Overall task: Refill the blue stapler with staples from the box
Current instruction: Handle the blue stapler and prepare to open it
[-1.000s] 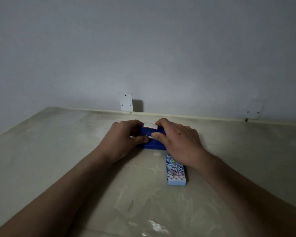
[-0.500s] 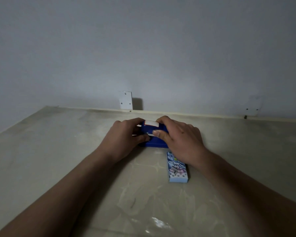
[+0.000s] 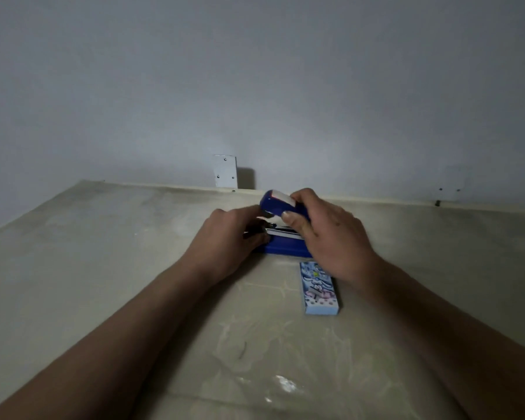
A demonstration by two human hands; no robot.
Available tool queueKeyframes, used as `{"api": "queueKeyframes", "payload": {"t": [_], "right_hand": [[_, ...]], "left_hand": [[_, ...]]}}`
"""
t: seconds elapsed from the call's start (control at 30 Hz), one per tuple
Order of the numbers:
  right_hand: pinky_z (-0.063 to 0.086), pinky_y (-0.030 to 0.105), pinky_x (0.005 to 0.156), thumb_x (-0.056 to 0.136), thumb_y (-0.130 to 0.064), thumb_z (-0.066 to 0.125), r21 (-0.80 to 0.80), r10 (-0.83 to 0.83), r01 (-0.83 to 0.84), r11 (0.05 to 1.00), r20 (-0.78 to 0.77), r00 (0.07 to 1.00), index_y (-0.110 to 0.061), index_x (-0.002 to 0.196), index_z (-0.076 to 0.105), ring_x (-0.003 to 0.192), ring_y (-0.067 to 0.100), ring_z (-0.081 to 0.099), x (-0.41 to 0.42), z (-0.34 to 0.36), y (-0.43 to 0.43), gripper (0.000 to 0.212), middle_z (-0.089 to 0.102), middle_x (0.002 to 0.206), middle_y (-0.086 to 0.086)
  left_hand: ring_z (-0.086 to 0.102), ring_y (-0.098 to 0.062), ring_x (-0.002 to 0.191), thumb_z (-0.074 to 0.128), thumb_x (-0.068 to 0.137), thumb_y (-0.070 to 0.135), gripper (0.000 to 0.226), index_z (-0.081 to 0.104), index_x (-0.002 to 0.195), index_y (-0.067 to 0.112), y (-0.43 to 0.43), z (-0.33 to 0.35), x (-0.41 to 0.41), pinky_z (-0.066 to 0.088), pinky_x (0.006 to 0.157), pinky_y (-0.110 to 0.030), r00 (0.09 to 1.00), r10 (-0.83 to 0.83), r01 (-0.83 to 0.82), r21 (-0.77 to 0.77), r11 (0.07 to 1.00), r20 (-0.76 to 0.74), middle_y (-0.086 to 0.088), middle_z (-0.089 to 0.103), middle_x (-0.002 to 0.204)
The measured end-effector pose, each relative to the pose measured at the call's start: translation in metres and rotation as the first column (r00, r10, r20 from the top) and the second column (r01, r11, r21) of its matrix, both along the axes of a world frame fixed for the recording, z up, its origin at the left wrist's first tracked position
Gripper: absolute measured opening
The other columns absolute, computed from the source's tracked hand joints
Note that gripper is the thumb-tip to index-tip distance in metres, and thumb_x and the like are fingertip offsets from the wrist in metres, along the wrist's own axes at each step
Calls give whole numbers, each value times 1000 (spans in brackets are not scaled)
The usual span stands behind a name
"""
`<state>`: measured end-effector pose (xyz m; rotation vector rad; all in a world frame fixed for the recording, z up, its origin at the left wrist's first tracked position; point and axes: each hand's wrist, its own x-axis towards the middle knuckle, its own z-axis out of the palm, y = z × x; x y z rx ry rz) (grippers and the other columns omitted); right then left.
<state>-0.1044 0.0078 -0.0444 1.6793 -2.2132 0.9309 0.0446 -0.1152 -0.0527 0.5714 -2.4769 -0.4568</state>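
Observation:
The blue stapler (image 3: 281,247) rests on the table near the back wall, with its top cover (image 3: 275,204) swung upward and a white label showing on it. My right hand (image 3: 325,234) grips the raised cover from the right. At the stapler's left end my left hand (image 3: 229,241) holds the base and the metal magazine. A light blue staple box (image 3: 319,287) with a printed pattern lies flat just in front of the stapler, partly under my right wrist.
The beige table (image 3: 103,268) runs to a pale wall at the back. A small white bracket (image 3: 225,171) is fixed to the wall behind the stapler. White scuff marks (image 3: 282,383) spot the table near its front edge.
The stapler was closed between both hands a second ago. Now my right hand has lifted its top cover up, and the metal magazine shows below it.

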Motion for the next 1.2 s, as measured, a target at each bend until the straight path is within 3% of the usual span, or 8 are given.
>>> {"api": "queueKeyframes", "payload": {"t": [0.1, 0.23, 0.43, 0.6, 0.73, 0.87, 1.03, 1.2], "right_hand": [[38, 34, 64, 97, -51, 35, 4, 29, -29, 1000, 48, 998, -29, 111, 42, 78, 18, 55, 0, 1, 1, 27, 57, 90, -10], [50, 42, 78, 98, -43, 41, -57, 118, -108, 993, 221, 968, -24, 114, 46, 87, 20, 60, -1, 9, 6, 26, 64, 97, -2], [40, 5, 62, 89, -48, 56, -151, 174, -132, 980, 316, 933, -36, 118, 37, 75, -6, 54, -8, 16, 14, 36, 55, 87, -16], [55, 38, 74, 86, -25, 66, -293, 78, -14, 956, 209, 975, -36, 125, 37, 79, 13, 62, -13, 25, 23, 50, 63, 101, -6], [55, 34, 73, 88, -19, 63, -306, 72, -39, 951, 97, 993, -44, 139, 25, 82, 9, 58, -17, 31, 31, 68, 56, 115, -6], [50, 24, 70, 91, -18, 59, -299, 29, -27, 954, 1, 1000, -42, 141, 26, 84, 10, 52, -28, 36, 43, 65, 48, 114, -4], [41, 7, 71, 90, -21, 62, -315, -7, 20, 949, 42, 999, -34, 137, 31, 91, 6, 52, -42, 35, 57, 57, 39, 126, -4], [38, -1, 72, 78, -30, 77, -378, -54, 76, 923, 69, 996, -25, 129, 42, 82, -3, 51, -57, 34, 79, 62, 42, 117, -11]], "left_hand": [[70, -11, 95, 72, 84, 31, 31, 69, 114, 28, 1, 1, -1, 52, 85, -28, 1000, -18, 18, -7, 1000, 1, 7, 76, 103], [64, 7, 82, 70, 86, 35, 22, 72, 107, 30, -3, 0, -1, 39, 71, 1, 999, -44, 45, 25, 999, -23, 12, 76, 98], [63, 3, 86, 70, 87, 33, 22, 65, 109, 35, -4, 1, 0, 45, 73, -9, 993, -92, 89, -34, 995, -68, 16, 74, 94], [60, 14, 86, 68, 87, 36, 30, 54, 110, 47, -1, 3, 1, 43, 72, -6, 992, -110, 105, -78, 991, -68, 31, 63, 106], [58, 21, 85, 73, 85, 34, 40, 47, 109, 55, 3, 5, 5, 39, 71, -1, 994, -74, 69, -63, 996, -78, 51, 49, 107], [61, 10, 88, 76, 83, 30, 43, 53, 113, 50, 2, 2, 3, 37, 71, 2, 994, -37, 34, -37, 999, -102, 44, 49, 113], [60, 6, 86, 77, 82, 26, 19, 78, 101, 24, -1, -2, 2, 39, 70, -5, 995, -16, 10, -68, 998, -94, 6, 78, 93], [52, 31, 72, 78, 80, 26, 20, 79, 100, 25, 2, -2, 2, 34, 67, 7, 996, 11, -12, -16, 1000, -91, 9, 78, 88]]}}
